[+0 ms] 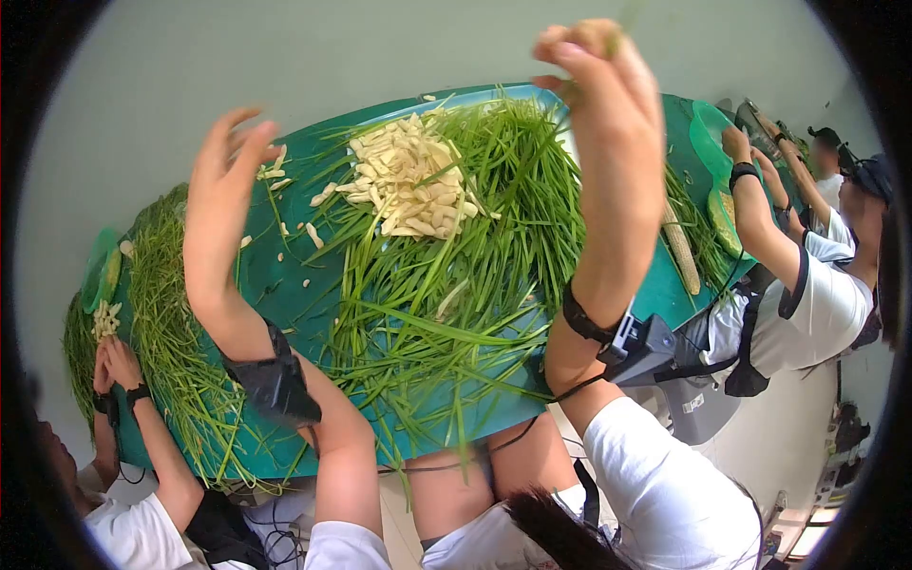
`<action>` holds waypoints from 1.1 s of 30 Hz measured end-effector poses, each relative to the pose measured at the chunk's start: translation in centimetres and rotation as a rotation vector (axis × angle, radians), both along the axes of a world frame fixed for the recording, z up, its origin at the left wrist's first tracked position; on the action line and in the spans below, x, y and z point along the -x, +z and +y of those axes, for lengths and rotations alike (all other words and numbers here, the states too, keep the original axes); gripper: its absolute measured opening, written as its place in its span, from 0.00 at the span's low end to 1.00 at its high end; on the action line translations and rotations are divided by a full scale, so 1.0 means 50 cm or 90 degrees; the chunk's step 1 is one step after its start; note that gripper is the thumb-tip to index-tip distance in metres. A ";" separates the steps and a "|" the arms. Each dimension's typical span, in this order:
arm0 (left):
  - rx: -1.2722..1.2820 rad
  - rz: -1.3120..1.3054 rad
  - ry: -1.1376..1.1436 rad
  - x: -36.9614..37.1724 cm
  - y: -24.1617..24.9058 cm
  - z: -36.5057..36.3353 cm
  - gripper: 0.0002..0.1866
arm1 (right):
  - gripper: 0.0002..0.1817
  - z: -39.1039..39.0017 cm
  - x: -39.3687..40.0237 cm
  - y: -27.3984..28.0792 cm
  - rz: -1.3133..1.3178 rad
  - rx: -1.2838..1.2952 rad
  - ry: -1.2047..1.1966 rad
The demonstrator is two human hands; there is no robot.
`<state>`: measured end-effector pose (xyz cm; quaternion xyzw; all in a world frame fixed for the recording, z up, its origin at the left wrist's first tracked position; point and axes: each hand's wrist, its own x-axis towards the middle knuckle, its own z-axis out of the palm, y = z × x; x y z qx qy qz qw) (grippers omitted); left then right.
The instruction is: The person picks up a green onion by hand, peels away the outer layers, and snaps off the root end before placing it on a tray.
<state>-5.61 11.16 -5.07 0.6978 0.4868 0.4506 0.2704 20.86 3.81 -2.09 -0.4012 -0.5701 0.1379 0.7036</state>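
Observation:
My left hand (pixel 231 150) is raised over the left part of the green table, its fingers apart with nothing seen in them. Small pale pieces lie near its fingertips. My right hand (pixel 597 65) is lifted high above the table's far edge. Its fingers are curled around a blurred bit of green, apparently a green leaf (pixel 613 43). Between my arms lies a large heap of long, grass-like green leaves (pixel 513 190). On its left side sits a pile of cream-white, clove-shaped pieces (pixel 408 180). A blue tray (pixel 465 98) shows partly beneath the heap.
More leaves (pixel 171 323) lie to the left, where a co-worker's hands (pixel 114 364) handle pale pieces near a green basket (pixel 100 271). On the right are a long pale cob-like object (pixel 682 252), another green basket (pixel 708 142) and a co-worker's hand (pixel 736 142).

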 end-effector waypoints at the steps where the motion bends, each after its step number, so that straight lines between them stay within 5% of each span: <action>1: -0.020 -0.019 -0.096 -0.025 0.010 -0.016 0.25 | 0.12 0.004 0.022 -0.005 0.023 0.022 0.053; 4: -0.108 -0.114 -0.326 -0.115 0.018 -0.046 0.22 | 0.13 0.011 0.070 -0.008 -0.162 0.060 0.073; 6: -0.121 -0.171 -0.394 -0.158 0.006 -0.056 0.21 | 0.16 0.025 0.109 -0.030 -0.142 0.013 0.118; 8: -0.172 -0.156 -0.405 -0.181 0.001 -0.063 0.17 | 0.16 0.014 0.134 -0.030 -0.337 -0.217 -0.111; 9: -0.109 -0.100 -0.364 -0.179 0.017 -0.073 0.13 | 0.15 0.024 0.118 -0.028 -0.244 -0.154 0.053; 13: -0.033 -0.129 -0.378 -0.171 0.018 -0.063 0.13 | 0.13 0.016 0.120 -0.028 -0.229 -0.033 0.116; 15: 0.004 -0.153 -0.406 -0.162 0.012 -0.056 0.13 | 0.13 0.016 0.111 -0.020 -0.156 0.135 0.318; 18: 0.050 -0.181 -0.456 -0.160 0.008 -0.054 0.14 | 0.14 0.019 0.101 -0.016 -0.033 0.142 0.332; 20: 0.067 -0.191 -0.477 -0.163 0.009 -0.056 0.17 | 0.15 0.028 0.072 -0.006 -0.105 0.017 0.275; 23: 0.046 -0.084 -0.451 -0.142 -0.003 -0.020 0.17 | 0.14 0.015 0.030 0.003 0.065 -0.240 0.109; 28: 0.146 0.063 -0.228 -0.062 -0.083 0.068 0.21 | 0.12 -0.073 -0.041 0.036 0.168 -0.431 -0.116; 31: 0.221 0.122 -0.020 -0.035 -0.090 0.065 0.25 | 0.12 -0.130 -0.122 0.024 0.069 -0.450 0.096; 33: 0.205 0.066 -0.099 -0.020 -0.074 0.055 0.24 | 0.11 -0.119 -0.066 0.038 0.057 -0.433 -0.394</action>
